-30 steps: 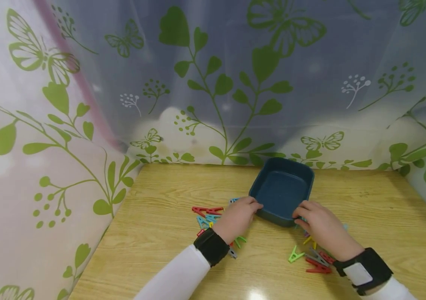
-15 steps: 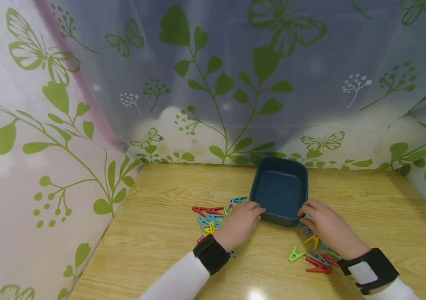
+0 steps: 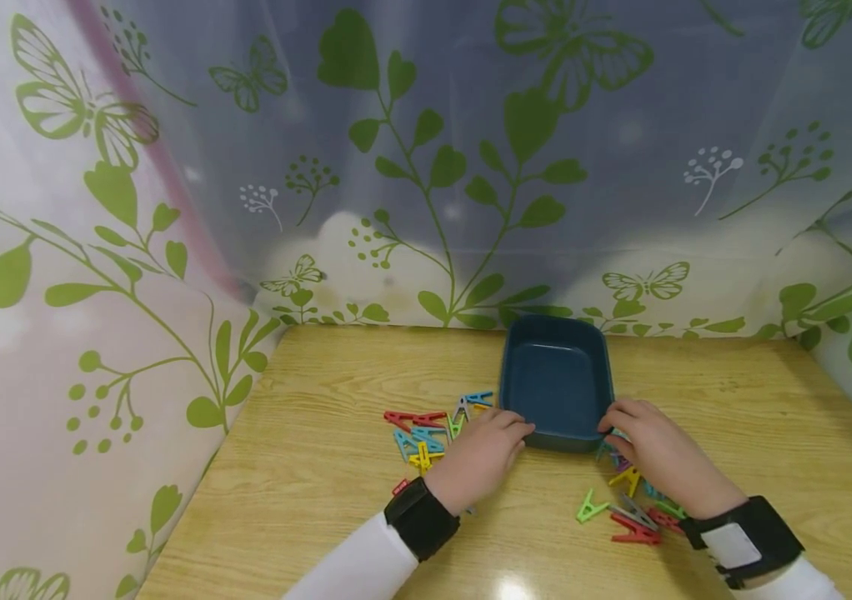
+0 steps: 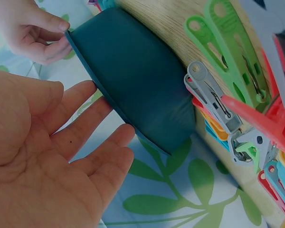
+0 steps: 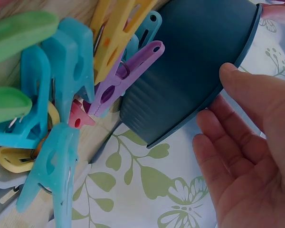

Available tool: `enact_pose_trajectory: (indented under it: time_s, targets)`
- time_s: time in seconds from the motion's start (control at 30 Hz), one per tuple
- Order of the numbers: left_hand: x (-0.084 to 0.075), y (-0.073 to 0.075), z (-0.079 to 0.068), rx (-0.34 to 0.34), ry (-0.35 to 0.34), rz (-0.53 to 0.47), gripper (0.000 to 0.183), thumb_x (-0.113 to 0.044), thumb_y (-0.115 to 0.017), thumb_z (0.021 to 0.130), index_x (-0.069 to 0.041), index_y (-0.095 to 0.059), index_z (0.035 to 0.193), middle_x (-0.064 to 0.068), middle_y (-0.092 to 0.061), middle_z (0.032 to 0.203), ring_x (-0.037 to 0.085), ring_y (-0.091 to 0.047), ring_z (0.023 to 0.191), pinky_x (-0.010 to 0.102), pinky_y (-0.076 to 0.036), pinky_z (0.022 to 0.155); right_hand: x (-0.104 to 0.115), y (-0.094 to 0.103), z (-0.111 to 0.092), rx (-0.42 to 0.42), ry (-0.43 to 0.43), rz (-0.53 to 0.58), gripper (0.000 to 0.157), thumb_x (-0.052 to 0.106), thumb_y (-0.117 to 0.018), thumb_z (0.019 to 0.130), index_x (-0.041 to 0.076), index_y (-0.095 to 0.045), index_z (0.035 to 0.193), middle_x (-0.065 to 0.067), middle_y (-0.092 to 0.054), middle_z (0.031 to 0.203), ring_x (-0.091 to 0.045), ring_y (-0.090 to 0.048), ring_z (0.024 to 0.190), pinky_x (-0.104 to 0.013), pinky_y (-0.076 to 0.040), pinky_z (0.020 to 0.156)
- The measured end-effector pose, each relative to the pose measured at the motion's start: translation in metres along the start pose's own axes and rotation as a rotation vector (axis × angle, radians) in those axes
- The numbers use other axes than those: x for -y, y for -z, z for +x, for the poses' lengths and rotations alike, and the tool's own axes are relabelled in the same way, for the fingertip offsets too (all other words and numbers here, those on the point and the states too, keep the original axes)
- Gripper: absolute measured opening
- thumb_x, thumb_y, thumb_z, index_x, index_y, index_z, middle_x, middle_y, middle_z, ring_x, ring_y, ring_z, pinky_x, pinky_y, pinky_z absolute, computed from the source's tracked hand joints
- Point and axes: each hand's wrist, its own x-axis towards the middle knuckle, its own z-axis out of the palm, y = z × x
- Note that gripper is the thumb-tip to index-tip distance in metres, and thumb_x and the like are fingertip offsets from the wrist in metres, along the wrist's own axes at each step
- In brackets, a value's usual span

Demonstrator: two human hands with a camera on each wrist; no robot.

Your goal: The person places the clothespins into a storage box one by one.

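Nearest, a red clothespin [image 3: 645, 532] lies by the right hand [image 3: 669, 458], which pinches the dark blue bin [image 3: 564, 442] at its rim; the left hand [image 3: 473, 460], fingers loose, only touches it. The bin has turned squarer to the curtain [image 3: 426, 167] behind, seemingly nearly aligned.

blue bin [image 3: 555, 387] straightened, shifted left
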Motion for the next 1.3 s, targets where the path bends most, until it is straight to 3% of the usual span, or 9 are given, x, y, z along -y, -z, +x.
enact_pose_trajectory:
  time_s: [0.33, 0.7, 1.3]
  targets:
    - [-0.001, -0.001, -0.006, -0.018, -0.037, 0.061, 0.031, -0.021, -0.054, 0.108, -0.014, -0.066, 0.136, 0.001, -0.066, 0.134, 0.016, -0.059, 0.128, 0.030, -0.040, 0.115, 0.004, 0.001, -0.004, -0.009, 0.043, -0.007, 0.028, 0.000, -0.087, 0.078, 0.016, -0.071, 0.095, 0.003, -0.061, 0.097, -0.015, -0.063, 0.087, -0.032, -0.056, 0.074]
    - [-0.007, 0.000, -0.019, -0.051, -0.047, 0.084, 0.030, -0.022, -0.056, 0.107, -0.015, -0.067, 0.134, 0.000, -0.067, 0.131, 0.018, -0.061, 0.125, 0.030, -0.044, 0.111, 0.009, 0.005, -0.007, 0.023, 0.031, 0.006, 0.027, 0.002, -0.086, 0.080, 0.018, -0.071, 0.096, 0.005, -0.061, 0.098, -0.015, -0.063, 0.087, -0.030, -0.055, 0.072]
    - [-0.015, 0.003, -0.038, -0.071, -0.045, 0.034, 0.030, -0.023, -0.056, 0.107, -0.015, -0.067, 0.135, 0.000, -0.067, 0.131, 0.019, -0.060, 0.121, 0.032, -0.046, 0.107, 0.017, 0.006, -0.017, 0.006, 0.049, 0.036, 0.028, 0.000, -0.084, 0.081, 0.019, -0.071, 0.097, 0.007, -0.062, 0.101, -0.015, -0.062, 0.092, -0.030, -0.055, 0.074]
